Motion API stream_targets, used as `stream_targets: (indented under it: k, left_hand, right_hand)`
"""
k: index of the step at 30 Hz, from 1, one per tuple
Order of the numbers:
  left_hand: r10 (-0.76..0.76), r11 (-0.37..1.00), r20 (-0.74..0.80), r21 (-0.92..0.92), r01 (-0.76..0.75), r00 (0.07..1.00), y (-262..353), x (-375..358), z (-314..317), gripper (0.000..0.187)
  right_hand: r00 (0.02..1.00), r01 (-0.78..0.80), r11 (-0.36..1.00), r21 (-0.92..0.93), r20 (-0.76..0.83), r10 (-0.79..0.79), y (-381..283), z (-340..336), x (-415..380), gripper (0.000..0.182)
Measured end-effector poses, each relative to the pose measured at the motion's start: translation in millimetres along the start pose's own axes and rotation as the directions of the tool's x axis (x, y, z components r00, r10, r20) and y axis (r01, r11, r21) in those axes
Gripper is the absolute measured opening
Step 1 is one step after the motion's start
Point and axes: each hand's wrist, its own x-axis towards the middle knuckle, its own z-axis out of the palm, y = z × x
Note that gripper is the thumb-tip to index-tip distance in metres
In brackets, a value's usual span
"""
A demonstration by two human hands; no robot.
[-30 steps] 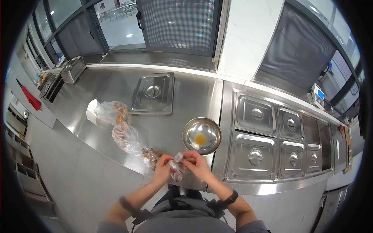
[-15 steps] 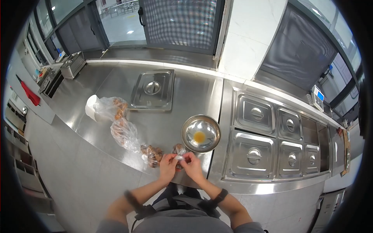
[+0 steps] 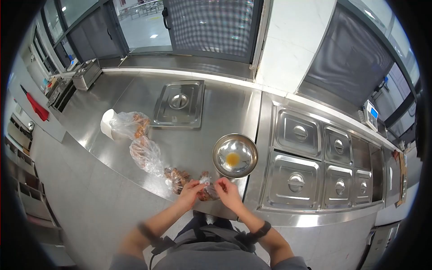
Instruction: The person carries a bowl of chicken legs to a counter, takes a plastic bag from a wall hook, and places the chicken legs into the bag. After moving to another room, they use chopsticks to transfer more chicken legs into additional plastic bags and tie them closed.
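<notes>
A small clear plastic bag [image 3: 207, 193] of reddish-brown food pieces lies at the counter's front edge. My left hand [image 3: 191, 192] pinches its gathered, whitish top. Just to the right, my right hand [image 3: 228, 192] has its fingertips pressed together close to the bag; whether they grip the thin plastic cannot be made out. Against my left fingers sits another knotted bag [image 3: 178, 179] of brown pieces. A steel bowl [image 3: 218, 150] with some yellow-orange liquid at its bottom stands just beyond my right hand.
Farther left lie two more clear bags of food [image 3: 146, 155], [image 3: 130, 123], beside a white cup-like container [image 3: 107, 122]. A steel lid [image 3: 191, 96] lies at the back. On the right, several lidded pans [image 3: 292, 180] are set into the counter, with a scale [image 3: 371, 114] behind.
My hands, together at the bag's top before, have moved apart. My right hand shifted slightly right, and more of the bag shows between them. The view has tilted a little.
</notes>
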Motion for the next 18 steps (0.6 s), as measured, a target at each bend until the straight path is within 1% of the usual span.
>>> stream_targets:
  k: [1, 2, 3, 4, 5, 7, 8, 10, 11, 12, 13, 16, 17, 18]
  left_hand:
    - [0.058, 0.997, -0.024, 0.056, -0.057, 0.998, -3, -1, 2, 0.014]
    - [0.153, 0.969, 0.003, 0.197, -0.150, 0.988, -3, -3, 6, 0.014]
    - [0.245, 0.911, 0.043, 0.333, -0.245, 0.969, 0, -7, 11, 0.014]
    - [0.331, 0.824, 0.093, 0.458, -0.335, 0.939, 2, -8, 13, 0.014]
    - [0.379, 0.759, 0.095, 0.537, -0.368, 0.920, 0, -6, 11, 0.014]
    - [0.464, 0.606, 0.117, 0.681, -0.411, 0.878, -7, 0, 5, 0.014]
    - [0.430, 0.649, 0.099, 0.657, -0.384, 0.897, -8, 1, 5, 0.014]
    - [0.360, 0.727, 0.062, 0.606, -0.322, 0.931, -10, 2, 3, 0.016]
    - [0.249, 0.875, -0.012, 0.432, -0.220, 0.968, -9, 3, 4, 0.016]
    - [0.123, 0.968, -0.060, 0.228, -0.106, 0.991, -8, 4, 6, 0.017]
    - [-0.014, 1.000, -0.077, 0.009, 0.014, 0.997, -7, 4, 7, 0.018]
    - [-0.034, 0.953, -0.056, -0.302, 0.016, 0.998, -7, 6, 4, 0.021]
    - [-0.042, 0.949, -0.048, -0.314, 0.024, 0.998, -8, 6, 3, 0.021]
    - [-0.048, 0.945, -0.040, -0.324, 0.033, 0.998, -9, 6, 2, 0.022]
  right_hand:
    - [0.999, -0.019, 0.995, -0.094, 0.035, 0.022, -9, -2, -2, 0.015]
    - [0.997, -0.032, 0.982, -0.188, 0.068, 0.045, -13, -3, -3, 0.017]
    - [0.998, -0.019, 0.987, -0.162, 0.052, 0.028, -10, -2, -1, 0.017]
    - [0.999, -0.003, 0.991, -0.136, 0.037, 0.008, -4, 0, 3, 0.018]
    - [1.000, 0.013, 0.994, -0.109, 0.023, -0.011, -2, 2, 6, 0.018]
    - [0.998, 0.065, 0.982, -0.180, 0.012, -0.063, -2, 4, 8, 0.017]
    - [0.996, 0.090, 0.972, -0.216, 0.007, -0.090, -2, 5, 9, 0.017]
    - [0.987, 0.155, 0.961, -0.230, 0.002, -0.159, 1, 6, 11, 0.015]
    - [0.981, 0.189, 0.953, -0.236, 0.000, -0.195, 2, 8, 12, 0.014]
    - [0.986, 0.164, 0.969, -0.182, -0.006, -0.168, 2, 8, 12, 0.013]
    - [0.990, 0.138, 0.982, -0.128, -0.011, -0.140, 0, 8, 11, 0.012]
    - [0.997, 0.079, 0.996, 0.030, -0.015, -0.079, 11, 11, 9, 0.012]
    - [0.998, 0.063, 0.995, 0.081, -0.013, -0.062, 12, 12, 9, 0.013]
    - [0.998, 0.060, 0.996, 0.069, 0.002, -0.060, 12, 11, 10, 0.014]
